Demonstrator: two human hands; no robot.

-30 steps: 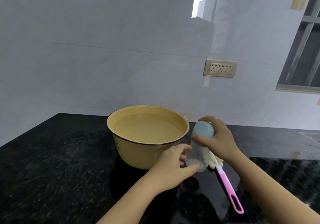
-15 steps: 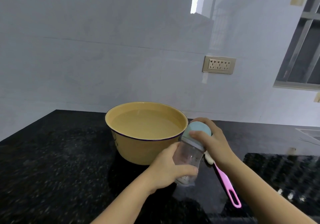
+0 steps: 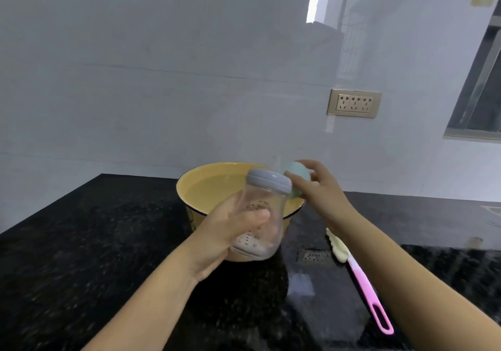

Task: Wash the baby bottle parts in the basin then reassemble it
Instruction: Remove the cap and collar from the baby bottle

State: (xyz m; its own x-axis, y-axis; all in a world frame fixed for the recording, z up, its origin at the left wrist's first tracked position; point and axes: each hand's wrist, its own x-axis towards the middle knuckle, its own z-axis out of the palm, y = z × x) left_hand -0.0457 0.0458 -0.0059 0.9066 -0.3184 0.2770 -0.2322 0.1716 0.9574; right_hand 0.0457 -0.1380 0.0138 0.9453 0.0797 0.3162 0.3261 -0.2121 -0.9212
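My left hand (image 3: 230, 231) grips the clear baby bottle (image 3: 260, 215) around its body, tilted, in front of the yellow basin (image 3: 195, 185). A grey screw ring (image 3: 268, 181) sits on the bottle's neck, with a clear teat faintly visible above it. My right hand (image 3: 322, 190) holds the pale blue cap (image 3: 296, 175) just right of the ring, apart from the bottle. The basin holds water and stands on the black counter (image 3: 81, 255).
A bottle brush with a pink handle (image 3: 366, 293) and pale sponge head (image 3: 337, 245) lies on the counter right of the basin, under my right forearm. A wall socket (image 3: 353, 103) is on the tiled wall; a window is at the far right.
The bottle was lifted off the counter and tilted. My right hand pulled the blue cap off, baring the grey ring, and moved it to the right.
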